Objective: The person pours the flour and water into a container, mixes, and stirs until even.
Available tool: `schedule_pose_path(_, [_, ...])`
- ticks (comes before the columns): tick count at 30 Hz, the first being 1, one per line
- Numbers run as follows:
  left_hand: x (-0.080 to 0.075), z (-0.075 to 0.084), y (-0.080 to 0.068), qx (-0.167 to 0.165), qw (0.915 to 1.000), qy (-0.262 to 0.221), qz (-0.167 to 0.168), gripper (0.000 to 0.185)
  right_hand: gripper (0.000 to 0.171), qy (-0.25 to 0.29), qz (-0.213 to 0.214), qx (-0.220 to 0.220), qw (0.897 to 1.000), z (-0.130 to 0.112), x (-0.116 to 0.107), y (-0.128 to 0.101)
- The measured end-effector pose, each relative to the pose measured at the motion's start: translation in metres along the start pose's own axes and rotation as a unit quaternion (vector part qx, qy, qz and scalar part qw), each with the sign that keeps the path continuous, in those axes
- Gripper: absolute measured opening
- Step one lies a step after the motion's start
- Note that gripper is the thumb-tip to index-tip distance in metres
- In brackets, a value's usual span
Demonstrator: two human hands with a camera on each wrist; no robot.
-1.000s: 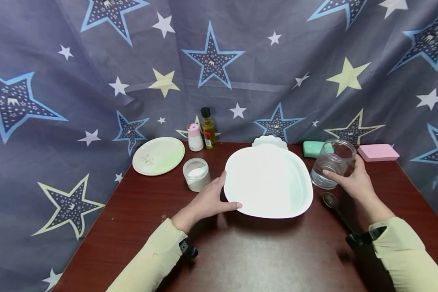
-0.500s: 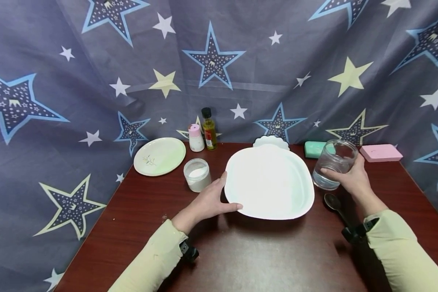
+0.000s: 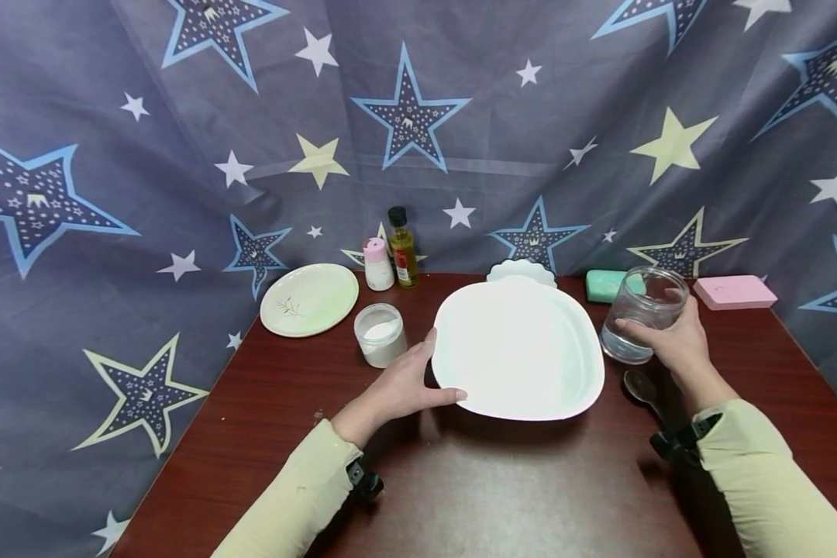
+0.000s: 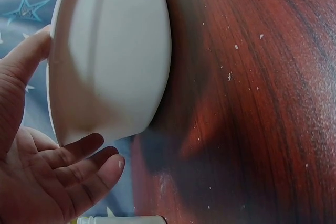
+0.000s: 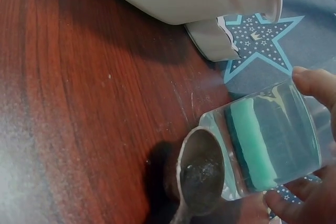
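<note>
A white basin (image 3: 518,353) stands in the middle of the table, its outer wall showing in the left wrist view. My left hand (image 3: 406,384) grips its left end, thumb at the near rim and the other fingers along the side. To the right of it stands a clear glass jar (image 3: 643,316) with clear liquid inside. My right hand (image 3: 676,337) holds this jar from the right, with the thumb across its front and the fingers behind. A dark spoon (image 5: 200,174) lies just in front of the jar, its bowl close to the jar's base in the right wrist view.
Left of the basin is an open jar of white powder (image 3: 380,345). Behind stand a plate (image 3: 310,302), a pink-capped shaker (image 3: 378,267) and an oil bottle (image 3: 403,252). A scalloped white dish (image 3: 521,271), a green block (image 3: 603,287) and a pink block (image 3: 735,292) line the back.
My right thumb has shifted a little left across the jar, and the right wrist has swung slightly inward. The left hand keeps its place on the basin. The head view has turned slightly.
</note>
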State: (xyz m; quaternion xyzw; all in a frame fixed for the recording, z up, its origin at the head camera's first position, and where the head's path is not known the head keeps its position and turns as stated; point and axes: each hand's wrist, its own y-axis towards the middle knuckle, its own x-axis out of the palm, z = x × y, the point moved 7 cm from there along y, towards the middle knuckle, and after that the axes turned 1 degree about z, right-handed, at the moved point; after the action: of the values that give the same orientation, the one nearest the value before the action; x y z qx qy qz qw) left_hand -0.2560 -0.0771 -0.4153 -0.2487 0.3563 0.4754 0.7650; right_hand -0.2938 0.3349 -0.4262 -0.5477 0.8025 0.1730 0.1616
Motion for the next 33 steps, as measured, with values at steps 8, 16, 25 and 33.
schedule_pose_path(8, [0.004, 0.001, -0.001, -0.006, 1.0, 0.001, -0.008, 0.115, 0.104, -0.005, 0.012, 0.015, 1.0, 0.005, -0.002, -0.002])
schedule_pose_path(16, [0.004, 0.002, -0.001, -0.008, 0.9999, -0.008, -0.013, 0.114, 0.1, -0.018, 0.046, -0.002, 0.999, -0.002, -0.012, -0.008])
schedule_pose_path(25, [0.001, 0.001, -0.002, 0.01, 0.9999, -0.01, -0.002, 0.115, 0.094, -0.075, 0.076, -0.063, 0.992, -0.031, -0.023, -0.017])
schedule_pose_path(33, [0.0, -0.002, 0.0, 0.014, 0.9998, -0.011, -0.001, 0.115, 0.103, -0.11, 0.069, -0.136, 0.982, -0.059, -0.027, -0.032])
